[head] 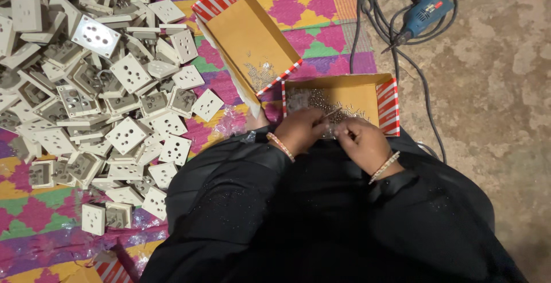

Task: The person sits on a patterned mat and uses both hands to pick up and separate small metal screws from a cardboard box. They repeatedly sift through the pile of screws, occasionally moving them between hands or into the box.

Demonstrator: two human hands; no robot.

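Screws (321,102) fill the box (367,96); both hands' fingers (328,129) pinch something small just above.

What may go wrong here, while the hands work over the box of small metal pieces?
1. The left hand and right hand pinch tiny parts at the edge of the cardboard box with red-striped sides; some may drop onto the black clothing and get lost.
2. The blue electric drill's black cable runs beside that box; a snag might tip it.
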